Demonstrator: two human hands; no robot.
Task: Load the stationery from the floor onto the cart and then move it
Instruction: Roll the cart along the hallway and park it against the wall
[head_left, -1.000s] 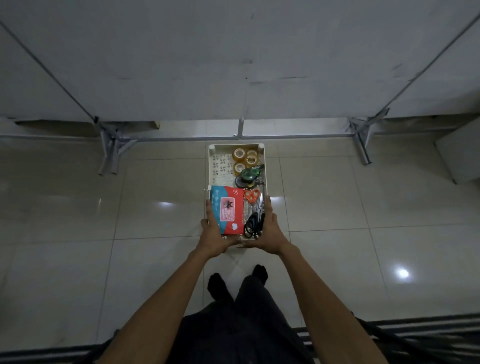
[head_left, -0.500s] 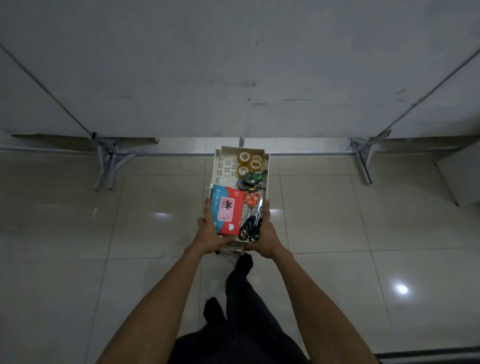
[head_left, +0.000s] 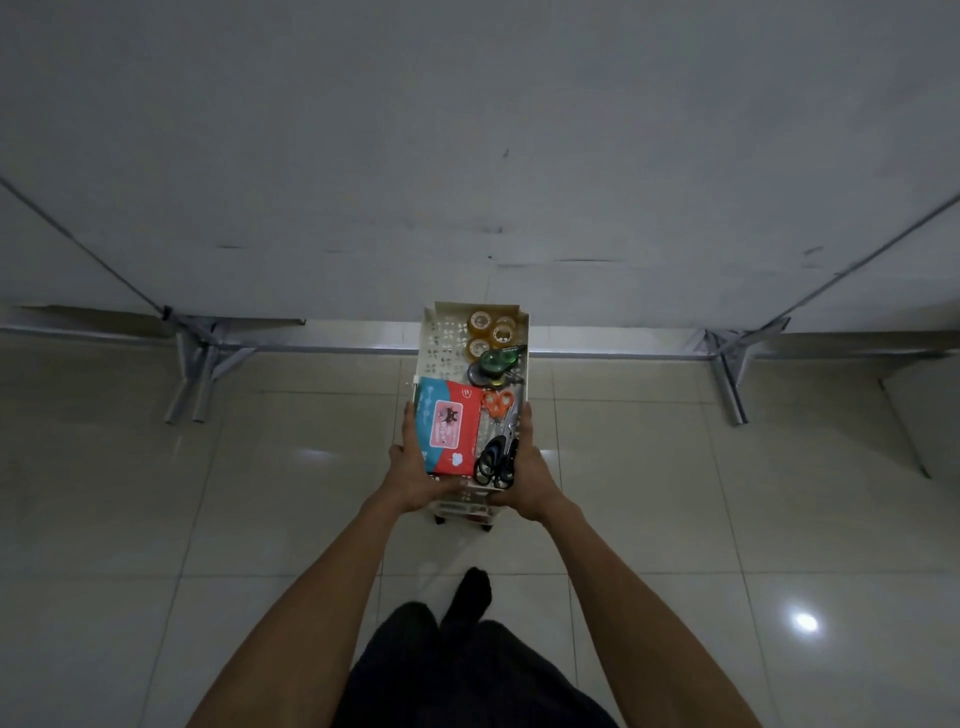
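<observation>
**Both hands on the loaded cart, much of it out of sight**

The white cart (head_left: 441, 340) stands on the tiled floor (head_left: 291, 499), its far end close to the foot of the grey wall panel (head_left: 467, 156); whether the two touch cannot be told. Only the perforated top tray shows. The levels below are hidden beneath it, apart from two dark wheels (head_left: 440, 519) peeping out at the near end.

The left hand (head_left: 413, 473) clasps the tray's near left corner, fingers laid along the outer side and thumb across the near rim. The right hand (head_left: 530, 478) grips the near right corner the same way. The undersides of both hands are hidden.

In the tray, three amber tape rolls (head_left: 491, 330) sit at the far right. Just nearer lies a green tape dispenser (head_left: 500, 357), overlapping a dark round item too dim to name. A red and blue packet (head_left: 448, 426) fills the near left, its print too small to read. Beside it lie orange-handled scissors (head_left: 497, 402) and black-handled scissors (head_left: 496, 465), their blades crossing in a dim tangle.

The person's forearms run off the bottom edge. One dark-socked foot (head_left: 470, 590) shows; the other is hidden by dark clothing. Metal stand feet (head_left: 195, 374) brace the panel at left and right.
</observation>
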